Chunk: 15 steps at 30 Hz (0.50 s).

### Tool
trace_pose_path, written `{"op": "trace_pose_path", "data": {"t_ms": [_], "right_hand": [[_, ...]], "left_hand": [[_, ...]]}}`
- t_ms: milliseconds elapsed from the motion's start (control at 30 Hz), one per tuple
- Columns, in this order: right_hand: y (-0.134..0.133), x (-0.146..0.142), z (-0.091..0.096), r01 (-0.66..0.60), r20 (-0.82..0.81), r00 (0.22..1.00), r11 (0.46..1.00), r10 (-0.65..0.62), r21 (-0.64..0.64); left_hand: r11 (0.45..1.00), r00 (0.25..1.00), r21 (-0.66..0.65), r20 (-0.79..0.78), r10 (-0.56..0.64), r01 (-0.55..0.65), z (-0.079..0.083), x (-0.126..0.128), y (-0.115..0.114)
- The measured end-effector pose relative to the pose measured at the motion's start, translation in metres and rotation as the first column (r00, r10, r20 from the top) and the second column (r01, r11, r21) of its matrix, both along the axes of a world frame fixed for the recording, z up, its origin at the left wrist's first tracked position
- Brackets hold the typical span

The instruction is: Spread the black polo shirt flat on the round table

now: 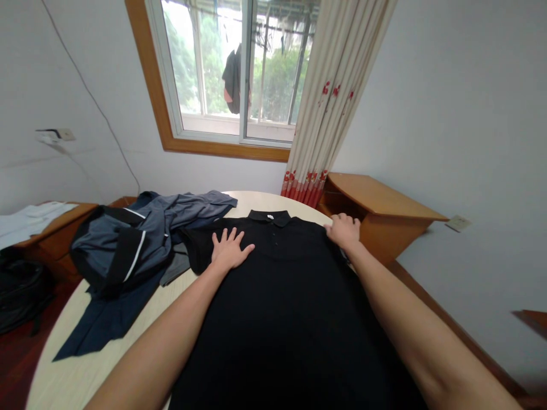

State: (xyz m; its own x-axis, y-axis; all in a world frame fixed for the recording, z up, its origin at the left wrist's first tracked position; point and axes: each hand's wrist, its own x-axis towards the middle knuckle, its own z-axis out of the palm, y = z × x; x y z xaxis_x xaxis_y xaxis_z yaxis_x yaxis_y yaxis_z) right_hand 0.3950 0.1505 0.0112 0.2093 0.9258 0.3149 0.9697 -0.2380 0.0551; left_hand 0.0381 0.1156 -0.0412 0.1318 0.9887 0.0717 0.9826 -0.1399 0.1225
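A black polo shirt (282, 307) lies spread front side up on the round table, its collar (269, 217) at the far end and its hem toward me. My left hand (229, 249) rests flat on the shirt's left shoulder near the sleeve, fingers spread and palm down. At the opposite shoulder, by the table's right edge, my right hand (344, 230) has its fingers bent over the sleeve and seems to grip it. Part of that sleeve is hidden beneath the hand and forearm.
Left on the pale table (252, 199) is a heap of grey-blue and navy clothes (128, 239). A wooden desk (380, 196) stands beyond the right edge, beside a curtain (329, 102) and window. A black bag (23, 290) sits low at the left.
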Motion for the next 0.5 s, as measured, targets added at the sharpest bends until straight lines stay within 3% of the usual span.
{"op": "trace_pose_path", "data": {"t_ms": [100, 167, 267, 500], "right_hand": [[-0.012, -0.047, -0.018, -0.266, -0.128, 0.959, 0.959, 0.253, -0.094], [-0.016, -0.068, -0.03, -0.355, -0.206, 0.925, 0.921, 0.321, -0.161], [-0.021, -0.07, -0.044, -0.322, -0.284, 0.925, 0.919, 0.253, -0.228], [-0.024, -0.006, -0.055, -0.099, -0.254, 0.966, 0.971, 0.042, -0.218]], "left_hand": [[0.997, 0.999, 0.063, -0.025, -0.034, 0.036, 0.001, 0.001, -0.002], [0.99, 0.994, 0.1, -0.051, -0.098, 0.102, 0.002, 0.002, -0.002], [0.989, 0.987, 0.015, -0.057, -0.148, 0.149, 0.006, 0.002, 0.0], [0.99, 0.995, -0.108, -0.043, -0.094, 0.089, 0.007, 0.003, 0.012]]}}
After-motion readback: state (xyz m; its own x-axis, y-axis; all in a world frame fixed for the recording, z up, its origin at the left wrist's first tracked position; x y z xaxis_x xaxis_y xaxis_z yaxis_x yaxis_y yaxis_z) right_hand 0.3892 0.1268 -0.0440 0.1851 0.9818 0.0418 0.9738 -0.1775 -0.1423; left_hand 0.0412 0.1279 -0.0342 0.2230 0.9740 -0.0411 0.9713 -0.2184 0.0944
